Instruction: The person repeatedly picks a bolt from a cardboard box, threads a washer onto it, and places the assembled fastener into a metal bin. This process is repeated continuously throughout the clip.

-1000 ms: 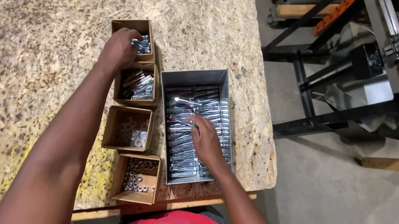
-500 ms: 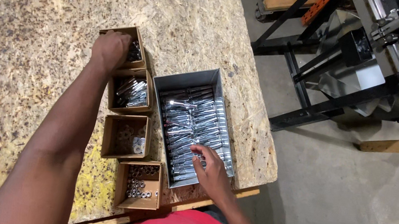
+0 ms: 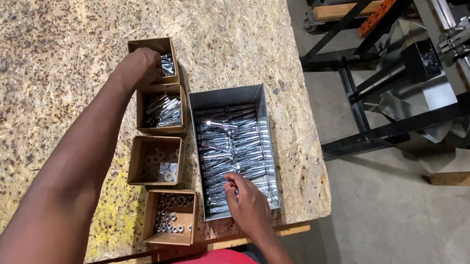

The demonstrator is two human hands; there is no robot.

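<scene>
I'm working over a rough chipboard bench [image 3: 74, 29], and I take the grey metal tray [image 3: 225, 97] of shiny parts as my landmark. To the tray's left runs a column of four small cardboard boxes.

My left hand [image 3: 139, 66] is down in the farthest box [image 3: 149, 46], the one just beyond the tray's far left corner. Its fingers are curled into the box over a few bright metal pieces; I cannot tell whether they have closed on one or are only touching them.

My right hand [image 3: 249, 201] lies at the tray's near end, fingers bent and resting on the silvery tube-like parts [image 3: 234, 138] packed lengthwise inside. It looks like it is pinching or sorting one out, but the grip itself is hidden under the knuckles.

The second box [image 3: 162, 110], touching the tray's left wall, holds more bright long pieces. The third box [image 3: 157, 160] has a few washers in one corner, and the nearest box [image 3: 170, 216], at the bench's front edge, holds small nuts.

I judge this as a picking step: both hands gathering one part each, a tube from the tray and a fastener from the far box. The next move calls for a clean single pick on each side, lifted clear of the box walls without dragging neighbours along.
</scene>
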